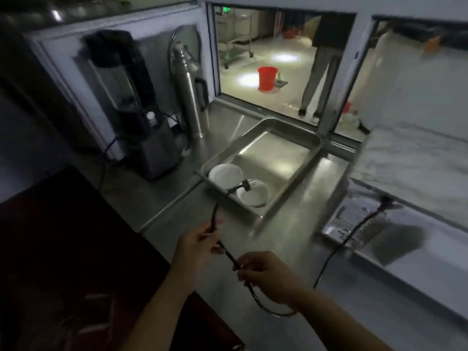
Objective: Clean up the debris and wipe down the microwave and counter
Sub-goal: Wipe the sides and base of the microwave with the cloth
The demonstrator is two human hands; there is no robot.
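**Both hands on the power cord**

While the left hand (196, 245) pinches the black power cord (229, 255) near its plug (246, 186), the right hand (266, 272) grips it lower down, above the steel counter (286, 224); the microwave (395, 229) sits at right.

Two hands hold a black power cord over a steel counter.

The left hand (195, 245) pinches the cord (229, 255) nearer its plug (246, 185), which hangs over a steel tray (291, 171) holding two white dishes (225, 174); the right hand (268, 274) grips it lower. The cord loops back to the microwave (410, 239) at the counter's (286, 239) right edge. A blender (134, 102) and flask (188, 87) stand at the back-left corner.
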